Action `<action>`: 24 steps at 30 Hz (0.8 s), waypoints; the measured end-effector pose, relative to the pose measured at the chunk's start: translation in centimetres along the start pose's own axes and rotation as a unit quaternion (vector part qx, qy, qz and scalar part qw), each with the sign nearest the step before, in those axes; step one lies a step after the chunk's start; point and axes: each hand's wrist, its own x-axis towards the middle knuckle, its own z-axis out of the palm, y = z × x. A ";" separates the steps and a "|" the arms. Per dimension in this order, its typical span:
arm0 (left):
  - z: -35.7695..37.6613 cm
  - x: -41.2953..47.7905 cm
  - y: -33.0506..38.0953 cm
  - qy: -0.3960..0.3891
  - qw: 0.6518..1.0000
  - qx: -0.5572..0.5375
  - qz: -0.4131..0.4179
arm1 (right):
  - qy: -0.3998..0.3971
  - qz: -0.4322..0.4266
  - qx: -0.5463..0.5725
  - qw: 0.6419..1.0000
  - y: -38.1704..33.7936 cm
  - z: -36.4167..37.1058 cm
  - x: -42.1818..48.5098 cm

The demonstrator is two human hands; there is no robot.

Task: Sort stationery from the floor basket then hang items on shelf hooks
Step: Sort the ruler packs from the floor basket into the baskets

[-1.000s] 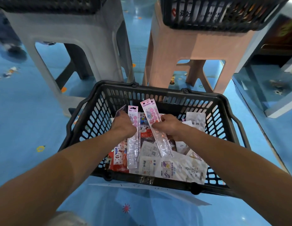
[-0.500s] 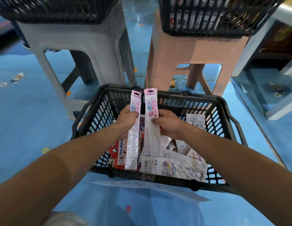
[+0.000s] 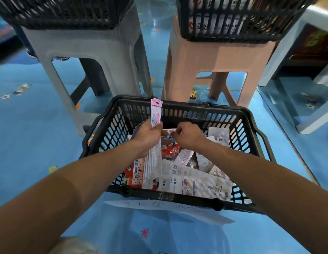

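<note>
Left hand (image 3: 148,135) grip holds pink strip packs (image 3: 156,110); right hand (image 3: 188,136) curled, grip unclear; their print illegible.

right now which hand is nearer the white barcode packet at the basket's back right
Right. The right hand is just left of the white barcode packet; the left hand is farther left, gripping the pink-topped packets.

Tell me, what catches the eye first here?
A black mesh basket on the blue floor, heaped with stationery packets. Over it, the left hand holds long pink-topped packets upright. Behind, a grey stool and a pink stool carry two more baskets.
</note>
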 end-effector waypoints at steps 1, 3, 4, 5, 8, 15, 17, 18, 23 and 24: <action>-0.2 0.0 0.0 -0.003 1.000 0.002 -0.002 | -0.036 0.012 -0.020 0.999 0.8 -0.2 0.0; -0.6 0.3 -0.3 -0.004 1.000 0.011 -0.005 | -0.137 0.042 -0.021 0.990 2.4 -0.2 -0.1; -0.8 0.5 -0.5 -0.003 1.000 0.019 -0.002 | -0.183 0.059 -0.012 0.981 2.8 -0.1 -0.3; -1.0 0.7 -0.6 -0.004 1.000 0.029 -0.002 | -0.211 0.070 -0.010 0.975 3.1 -0.2 -0.6; -1.2 0.9 -0.7 -0.016 0.999 0.037 -0.003 | -0.213 0.063 -0.030 0.974 3.2 -0.2 -0.8; -1.8 0.3 -0.2 -0.040 0.998 0.019 -0.036 | -0.236 0.028 -0.120 0.964 2.7 0.9 -1.0; -2.2 0.2 0.0 -0.043 0.998 0.011 -0.039 | -0.192 0.005 -0.160 0.968 2.1 0.8 -1.3; -2.3 0.2 0.1 -0.044 0.998 0.006 -0.038 | -0.148 -0.011 -0.190 0.971 1.9 0.6 -1.4; -2.4 -0.1 0.4 -0.031 0.999 -0.007 -0.025 | 0.078 -0.050 -0.096 0.991 1.9 -1.1 -0.4; -2.2 -0.1 0.4 -0.028 0.999 -0.006 -0.022 | 0.104 -0.067 -0.033 0.992 1.8 -1.6 -0.2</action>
